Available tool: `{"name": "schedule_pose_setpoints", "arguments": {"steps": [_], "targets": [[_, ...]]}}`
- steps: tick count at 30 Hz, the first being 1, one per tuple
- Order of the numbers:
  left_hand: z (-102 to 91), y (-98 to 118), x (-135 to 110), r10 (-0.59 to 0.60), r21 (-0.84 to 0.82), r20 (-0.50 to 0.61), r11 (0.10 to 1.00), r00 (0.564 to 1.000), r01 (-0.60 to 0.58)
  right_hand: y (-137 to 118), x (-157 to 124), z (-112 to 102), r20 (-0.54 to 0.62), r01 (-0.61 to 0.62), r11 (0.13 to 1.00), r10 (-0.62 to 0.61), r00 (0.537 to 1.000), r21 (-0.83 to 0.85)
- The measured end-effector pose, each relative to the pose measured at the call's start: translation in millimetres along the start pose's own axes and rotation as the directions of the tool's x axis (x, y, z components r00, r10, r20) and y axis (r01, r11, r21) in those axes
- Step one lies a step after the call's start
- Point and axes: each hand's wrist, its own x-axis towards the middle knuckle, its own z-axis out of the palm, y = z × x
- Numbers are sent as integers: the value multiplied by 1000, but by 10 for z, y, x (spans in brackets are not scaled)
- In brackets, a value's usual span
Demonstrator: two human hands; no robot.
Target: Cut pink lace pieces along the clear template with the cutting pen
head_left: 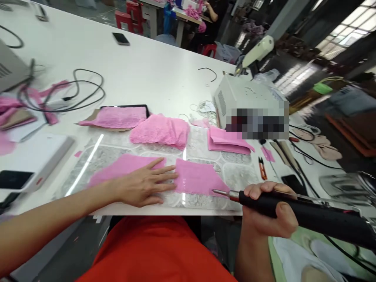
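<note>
My left hand (147, 183) lies flat with fingers spread on a pink lace piece (123, 166) on the patterned work tile (235, 172). Its fingertips touch the edge of a second pink lace piece (196, 178) just to the right. My right hand (268, 215) is wrapped round the black handle of a soldering-iron-like hot tool (293, 209). The tool's metal tip (220, 192) points left at the lower right corner of the second piece.
More pink lace (160, 130) and folded pink pieces (227, 141) lie behind. A white control box (249, 103) stands at the right, orange snips (262, 168) beside it. Black cables (73, 92) and a phone (121, 38) lie farther back. Another person sits at a far table (214, 15).
</note>
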Motion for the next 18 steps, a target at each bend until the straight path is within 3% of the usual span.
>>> {"name": "schedule_pose_setpoints", "arguments": {"steps": [4, 8, 18], "targets": [[11, -48, 24, 53, 53, -66, 997, 996, -50, -117, 75, -264, -136, 72, 994, -82, 987, -81], [18, -52, 59, 62, 60, -55, 996, 997, -58, -167, 79, -397, -234, 80, 993, -100, 967, -92], [0, -21, 113, 55, 62, -38, 997, 998, -52, -98, 47, -424, -196, 96, 983, -126, 973, -158]]}}
